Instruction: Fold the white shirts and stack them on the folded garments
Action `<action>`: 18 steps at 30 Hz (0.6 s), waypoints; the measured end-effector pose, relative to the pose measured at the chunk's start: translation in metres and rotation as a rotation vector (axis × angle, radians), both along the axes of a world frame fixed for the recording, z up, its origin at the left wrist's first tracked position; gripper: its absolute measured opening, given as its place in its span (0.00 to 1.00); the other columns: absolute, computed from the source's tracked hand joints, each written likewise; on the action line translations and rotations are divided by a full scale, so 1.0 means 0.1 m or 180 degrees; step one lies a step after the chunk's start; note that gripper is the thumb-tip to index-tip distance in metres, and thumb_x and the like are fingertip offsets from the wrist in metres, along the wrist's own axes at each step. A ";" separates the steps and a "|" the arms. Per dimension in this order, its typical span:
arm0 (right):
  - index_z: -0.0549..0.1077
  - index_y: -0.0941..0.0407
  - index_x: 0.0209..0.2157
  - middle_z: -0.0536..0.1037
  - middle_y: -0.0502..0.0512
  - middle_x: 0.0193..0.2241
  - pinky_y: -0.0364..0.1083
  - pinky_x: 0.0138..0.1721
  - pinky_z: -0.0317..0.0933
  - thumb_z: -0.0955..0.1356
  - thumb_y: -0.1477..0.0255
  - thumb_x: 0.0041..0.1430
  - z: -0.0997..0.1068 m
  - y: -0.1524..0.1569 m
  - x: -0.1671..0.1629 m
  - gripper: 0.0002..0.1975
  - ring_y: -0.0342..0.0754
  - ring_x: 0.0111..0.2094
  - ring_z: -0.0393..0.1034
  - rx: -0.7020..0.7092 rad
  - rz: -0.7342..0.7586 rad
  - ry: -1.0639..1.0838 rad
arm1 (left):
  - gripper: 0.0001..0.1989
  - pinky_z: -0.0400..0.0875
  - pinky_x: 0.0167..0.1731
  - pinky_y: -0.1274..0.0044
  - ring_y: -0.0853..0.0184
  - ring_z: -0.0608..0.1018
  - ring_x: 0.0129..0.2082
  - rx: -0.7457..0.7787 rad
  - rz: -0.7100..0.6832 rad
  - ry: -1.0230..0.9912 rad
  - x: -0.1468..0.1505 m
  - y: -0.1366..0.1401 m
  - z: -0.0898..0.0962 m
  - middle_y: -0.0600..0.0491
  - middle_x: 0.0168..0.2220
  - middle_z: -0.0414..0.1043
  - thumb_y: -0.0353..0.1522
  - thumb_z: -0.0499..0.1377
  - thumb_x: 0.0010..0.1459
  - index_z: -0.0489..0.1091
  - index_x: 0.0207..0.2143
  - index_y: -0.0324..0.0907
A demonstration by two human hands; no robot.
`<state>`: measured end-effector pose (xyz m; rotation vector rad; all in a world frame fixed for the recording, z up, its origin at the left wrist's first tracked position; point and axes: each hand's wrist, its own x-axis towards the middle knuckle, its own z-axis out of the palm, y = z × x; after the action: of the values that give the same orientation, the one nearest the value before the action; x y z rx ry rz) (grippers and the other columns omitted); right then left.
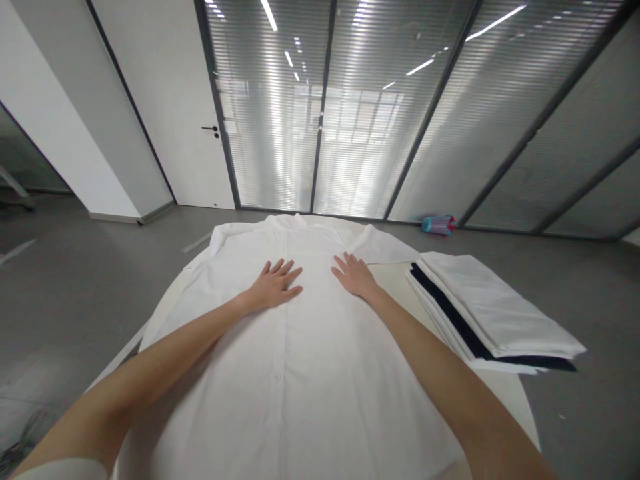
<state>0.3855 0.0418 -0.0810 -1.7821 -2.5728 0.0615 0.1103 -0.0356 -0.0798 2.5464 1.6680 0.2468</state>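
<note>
A white button-up shirt lies spread front side up, its collar end at the far side and its button strip running down toward me. My left hand rests flat on the upper part of the shirt, left of centre, fingers spread. Across from it, my right hand lies palm down on the fabric, also with its fingers apart. Neither hand grasps the cloth. One sleeve reaches out to the right, near the folded pile.
The shirt covers most of a round pale table. On its right edge sits a stack of folded white and dark cloths, partly overhanging. A blue and pink bundle lies on the floor by the glass partition. Cables lie at lower left.
</note>
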 end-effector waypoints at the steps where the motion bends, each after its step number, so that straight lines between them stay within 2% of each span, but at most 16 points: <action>1: 0.50 0.51 0.71 0.47 0.61 0.72 0.59 0.68 0.38 0.51 0.52 0.71 -0.02 0.02 0.06 0.33 0.58 0.71 0.41 -0.0009 -0.0047 -0.0057 | 0.35 0.42 0.66 0.50 0.47 0.49 0.71 -0.0049 -0.0038 -0.0009 0.05 0.04 -0.01 0.47 0.72 0.47 0.55 0.45 0.66 0.53 0.70 0.52; 6: 0.49 0.54 0.72 0.47 0.63 0.72 0.61 0.68 0.39 0.51 0.58 0.72 0.04 0.12 0.30 0.31 0.59 0.71 0.42 -0.0105 -0.0308 -0.0261 | 0.35 0.42 0.66 0.49 0.46 0.49 0.71 -0.0037 -0.0149 -0.0018 0.30 0.23 -0.03 0.46 0.72 0.46 0.54 0.46 0.66 0.52 0.70 0.51; 9: 0.53 0.56 0.70 0.49 0.64 0.71 0.62 0.68 0.38 0.52 0.61 0.72 0.05 0.10 0.19 0.30 0.60 0.71 0.41 0.0108 -0.0354 -0.0251 | 0.36 0.42 0.66 0.50 0.46 0.50 0.71 0.0000 -0.0178 -0.0100 0.40 0.28 -0.03 0.47 0.72 0.48 0.55 0.47 0.65 0.54 0.70 0.51; 11: 0.54 0.55 0.70 0.49 0.62 0.71 0.61 0.68 0.38 0.52 0.60 0.72 0.02 0.05 0.07 0.30 0.60 0.71 0.41 0.0253 -0.0233 -0.0126 | 0.34 0.45 0.67 0.54 0.49 0.52 0.71 0.0028 -0.0183 -0.0200 0.35 0.30 -0.04 0.47 0.71 0.50 0.54 0.45 0.66 0.57 0.69 0.50; 14: 0.55 0.53 0.70 0.51 0.60 0.71 0.60 0.68 0.40 0.51 0.57 0.72 -0.05 0.00 -0.04 0.30 0.59 0.71 0.43 0.0226 -0.0138 0.0077 | 0.31 0.49 0.66 0.57 0.53 0.56 0.70 0.0078 0.0104 -0.0250 -0.01 0.36 -0.04 0.48 0.70 0.54 0.51 0.43 0.68 0.60 0.67 0.48; 18: 0.56 0.54 0.69 0.51 0.60 0.71 0.59 0.68 0.42 0.52 0.57 0.72 -0.09 -0.01 -0.02 0.30 0.59 0.71 0.44 0.0240 -0.0132 0.0127 | 0.29 0.49 0.66 0.57 0.53 0.58 0.69 0.0175 0.0912 -0.0147 -0.92 0.41 0.01 0.50 0.69 0.56 0.50 0.46 0.67 0.63 0.65 0.51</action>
<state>0.3832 0.0412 -0.0897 -1.7886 -2.4753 -0.0005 0.0185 0.0056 -0.0790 2.3101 2.0313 0.3728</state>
